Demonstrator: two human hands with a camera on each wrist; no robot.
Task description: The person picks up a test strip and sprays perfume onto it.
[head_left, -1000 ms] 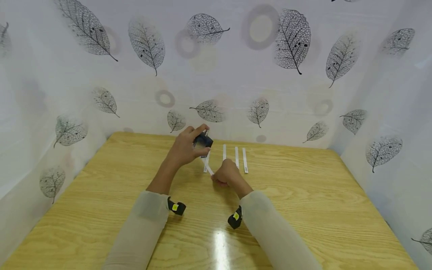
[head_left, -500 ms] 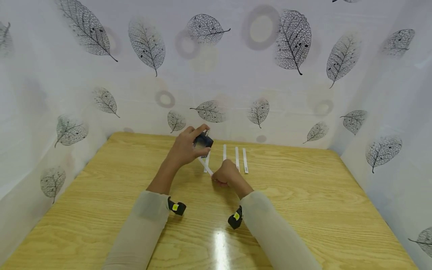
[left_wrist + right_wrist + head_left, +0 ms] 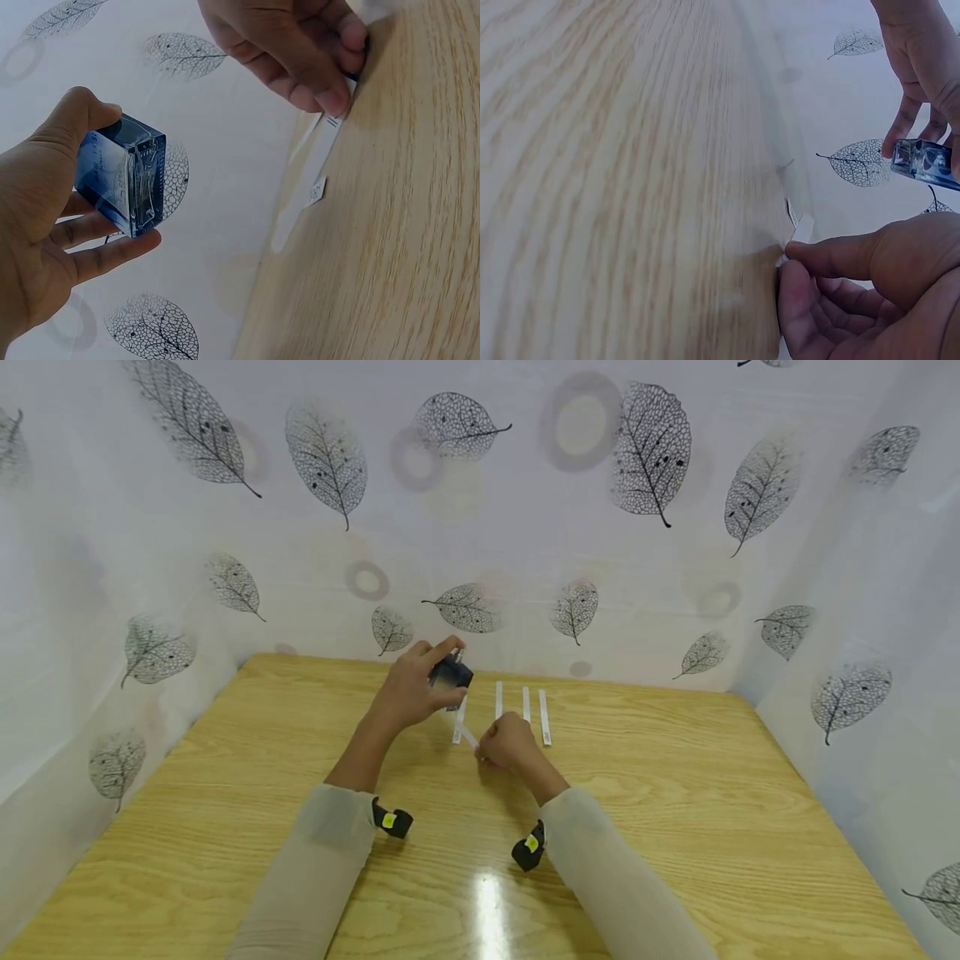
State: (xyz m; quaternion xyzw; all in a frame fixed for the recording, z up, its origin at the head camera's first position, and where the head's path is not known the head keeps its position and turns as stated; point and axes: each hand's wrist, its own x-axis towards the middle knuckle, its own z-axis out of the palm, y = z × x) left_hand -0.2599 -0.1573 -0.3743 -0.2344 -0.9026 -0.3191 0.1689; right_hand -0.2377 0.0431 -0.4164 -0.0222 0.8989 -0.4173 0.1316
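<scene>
My left hand (image 3: pixel 408 692) holds a blue glass perfume bottle (image 3: pixel 120 176) tilted above the table, thumb on one side and fingers on the other. In the head view its index finger reaches to the spray top. Lower and to the right, my right hand (image 3: pixel 513 742) pinches the end of a white paper test strip (image 3: pixel 321 150) between thumb and finger. The strip slants up toward the bottle, its far end below it. Another strip (image 3: pixel 457 731) lies on the table just behind the held one, with small dark print at its near end.
Beyond the right hand, several more white strips (image 3: pixel 544 718) lie side by side on the wooden table (image 3: pixel 675 810). A white curtain (image 3: pixel 495 518) with leaf prints stands right behind the table's back edge and along both sides.
My right hand has shifted slightly right, drawing the pinched strip with it. The left hand and the perfume bottle have stayed in place.
</scene>
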